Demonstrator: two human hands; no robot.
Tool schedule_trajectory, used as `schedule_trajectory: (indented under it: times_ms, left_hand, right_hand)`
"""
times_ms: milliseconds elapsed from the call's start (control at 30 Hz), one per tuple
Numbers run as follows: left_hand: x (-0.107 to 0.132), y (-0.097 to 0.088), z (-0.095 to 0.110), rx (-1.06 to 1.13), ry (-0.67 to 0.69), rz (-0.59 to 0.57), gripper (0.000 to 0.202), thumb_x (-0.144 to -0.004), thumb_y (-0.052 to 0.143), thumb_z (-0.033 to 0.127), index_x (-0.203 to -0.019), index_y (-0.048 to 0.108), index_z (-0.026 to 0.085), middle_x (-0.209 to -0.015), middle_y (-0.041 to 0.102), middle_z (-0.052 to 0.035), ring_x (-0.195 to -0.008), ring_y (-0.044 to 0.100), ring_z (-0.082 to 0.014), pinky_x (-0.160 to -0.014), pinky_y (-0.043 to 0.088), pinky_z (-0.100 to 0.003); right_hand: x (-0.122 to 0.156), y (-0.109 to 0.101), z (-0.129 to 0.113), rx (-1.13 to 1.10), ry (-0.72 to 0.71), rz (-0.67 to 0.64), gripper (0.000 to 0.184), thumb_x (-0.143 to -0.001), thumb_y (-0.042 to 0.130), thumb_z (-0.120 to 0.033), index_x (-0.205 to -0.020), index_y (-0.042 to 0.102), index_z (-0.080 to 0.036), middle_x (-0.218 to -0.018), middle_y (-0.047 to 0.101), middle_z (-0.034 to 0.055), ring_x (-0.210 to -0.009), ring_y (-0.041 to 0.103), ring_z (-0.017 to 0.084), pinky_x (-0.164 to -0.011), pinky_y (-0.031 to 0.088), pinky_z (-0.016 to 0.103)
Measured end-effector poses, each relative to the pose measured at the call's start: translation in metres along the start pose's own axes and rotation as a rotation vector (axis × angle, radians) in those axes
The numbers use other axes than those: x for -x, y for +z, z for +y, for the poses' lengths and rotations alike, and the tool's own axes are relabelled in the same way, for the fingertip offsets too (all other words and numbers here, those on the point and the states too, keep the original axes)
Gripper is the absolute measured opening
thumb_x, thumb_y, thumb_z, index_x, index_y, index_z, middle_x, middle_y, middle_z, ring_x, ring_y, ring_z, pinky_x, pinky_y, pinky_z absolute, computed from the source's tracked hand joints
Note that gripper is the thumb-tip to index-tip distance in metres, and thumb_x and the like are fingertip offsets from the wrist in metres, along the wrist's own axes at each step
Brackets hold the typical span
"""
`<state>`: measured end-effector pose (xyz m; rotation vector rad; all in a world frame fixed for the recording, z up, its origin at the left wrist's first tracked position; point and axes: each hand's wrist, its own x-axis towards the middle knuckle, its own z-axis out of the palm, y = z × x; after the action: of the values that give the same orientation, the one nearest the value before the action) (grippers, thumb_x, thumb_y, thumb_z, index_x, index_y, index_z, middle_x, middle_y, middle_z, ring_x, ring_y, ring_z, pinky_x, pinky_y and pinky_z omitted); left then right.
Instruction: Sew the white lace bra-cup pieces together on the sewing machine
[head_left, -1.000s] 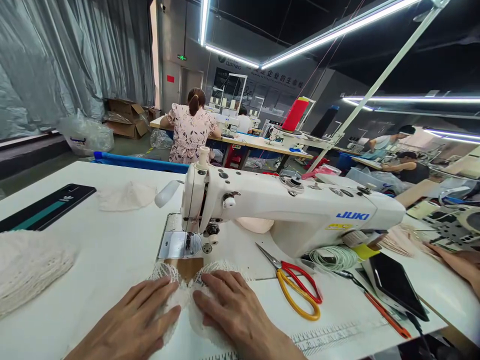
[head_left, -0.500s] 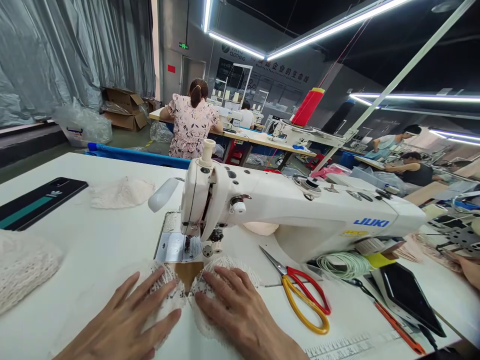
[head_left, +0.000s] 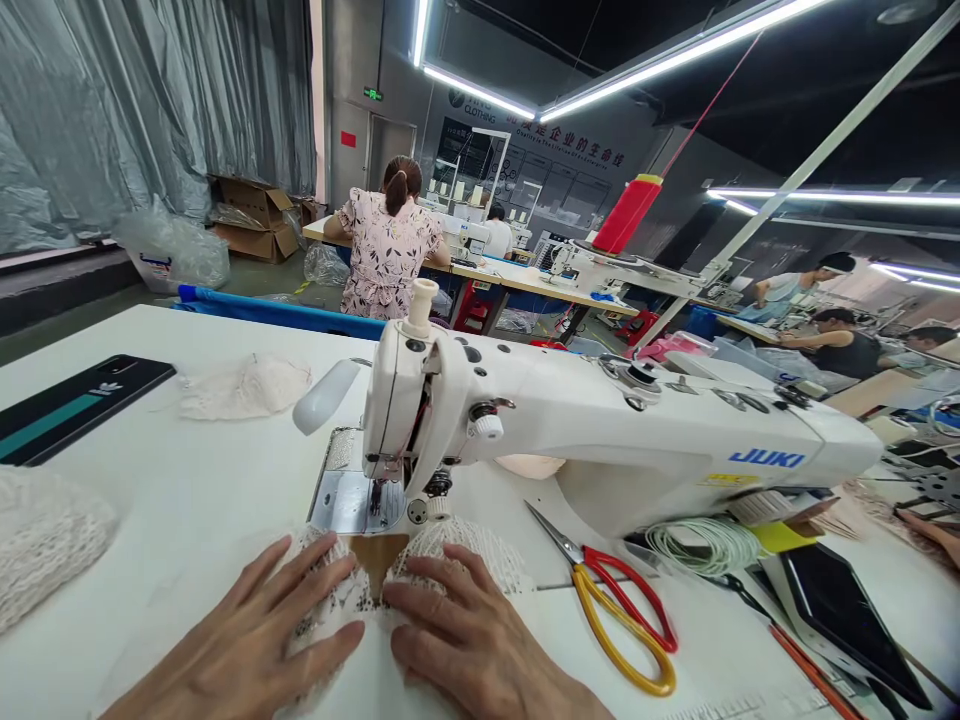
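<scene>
My left hand [head_left: 281, 610] lies flat with fingers spread on the left side of a white lace piece [head_left: 352, 590]. On its right side rests my right hand [head_left: 469, 625], fingers apart and also flat, with lace [head_left: 480, 545] showing beyond the fingertips. Between the hands, a brown patch [head_left: 379, 560] shows just in front of the metal needle plate [head_left: 349, 500]; I cannot tell what it is. The presser foot of the white sewing machine [head_left: 600, 410] stands behind the fingertips. Part of the lace is hidden under my palms.
Scissors [head_left: 622, 610] with red and yellow handles lie at right, near coiled pale cord [head_left: 701, 540] and a black-screened device [head_left: 855, 610]. At left are a phone [head_left: 82, 400], a small lace piece [head_left: 244, 388] and more lace [head_left: 49, 540]. People sit at other machines beyond.
My right hand has slid slightly down toward me, uncovering more lace beyond its fingers. The left hand stays nearly in place. The view has shifted slightly.
</scene>
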<state>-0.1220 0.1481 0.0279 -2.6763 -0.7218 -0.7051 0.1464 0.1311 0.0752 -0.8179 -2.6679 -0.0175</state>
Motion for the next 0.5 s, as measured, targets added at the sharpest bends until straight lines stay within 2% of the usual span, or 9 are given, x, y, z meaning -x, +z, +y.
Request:
schedule_trajectory:
  times_ms: [133,200,267,333,400,500]
  left_hand:
    - [-0.005,0.011,-0.001,0.000,-0.008,0.183,0.036,-0.093,0.050,0.017,-0.119,0.057,0.041,-0.128,0.062,0.0025,-0.129,0.045,-0.0165,-0.115,0.020,-0.038]
    - [-0.009,0.010,-0.002,0.042,-0.025,0.151,0.033,-0.094,0.049,0.021,-0.116,0.058,0.044,-0.128,0.062,0.0043,-0.128,0.047,-0.0153,-0.115,0.020,-0.037]
    - [-0.011,0.007,-0.002,0.093,-0.045,0.065,0.031,-0.095,0.049,0.022,-0.111,0.060,0.045,-0.130,0.061,0.0050,-0.128,0.048,-0.0157,-0.115,0.019,-0.037]
    - [-0.012,0.003,-0.003,0.112,-0.073,0.011,0.031,-0.093,0.053,0.022,-0.112,0.060,0.045,-0.132,0.059,0.0053,-0.128,0.047,-0.0163,-0.116,0.018,-0.037]
    - [-0.009,-0.001,-0.004,0.101,-0.103,0.007,0.038,-0.092,0.055,0.020,-0.119,0.056,0.047,-0.133,0.058,0.0063,-0.130,0.046,-0.0155,-0.117,0.017,-0.037]
    - [-0.004,-0.008,-0.007,0.140,-0.055,0.004,0.046,-0.094,0.045,0.017,-0.130,0.047,0.047,-0.136,0.055,0.0060,-0.133,0.041,-0.0162,-0.116,0.018,-0.040]
  right_hand:
    - [-0.004,-0.006,0.005,-0.037,-0.026,-0.112,0.014,-0.098,0.043,-0.022,-0.092,0.056,-0.020,-0.130,0.058,0.0021,-0.130,0.039,0.015,-0.112,0.024,0.039]
    - [-0.009,-0.008,0.006,-0.048,-0.033,-0.129,0.016,-0.098,0.042,-0.021,-0.091,0.056,-0.021,-0.131,0.057,0.0020,-0.131,0.038,0.013,-0.114,0.022,0.038]
    - [-0.011,-0.013,0.006,-0.057,-0.039,-0.125,0.015,-0.099,0.042,-0.022,-0.094,0.056,-0.021,-0.131,0.057,0.0009,-0.131,0.038,0.013,-0.115,0.022,0.038]
    - [-0.006,-0.021,0.007,-0.051,-0.034,-0.080,0.014,-0.098,0.043,-0.023,-0.101,0.057,-0.022,-0.128,0.059,0.0017,-0.130,0.041,0.014,-0.114,0.024,0.039]
    - [0.010,-0.033,0.008,-0.021,0.028,0.029,0.017,-0.097,0.043,-0.022,-0.108,0.056,-0.021,-0.121,0.064,0.0054,-0.125,0.047,0.017,-0.110,0.032,0.039]
    - [0.054,-0.048,0.015,0.102,0.265,0.199,0.023,-0.095,0.043,-0.016,-0.114,0.056,-0.019,-0.113,0.066,0.0096,-0.112,0.058,0.020,-0.094,0.047,0.034]
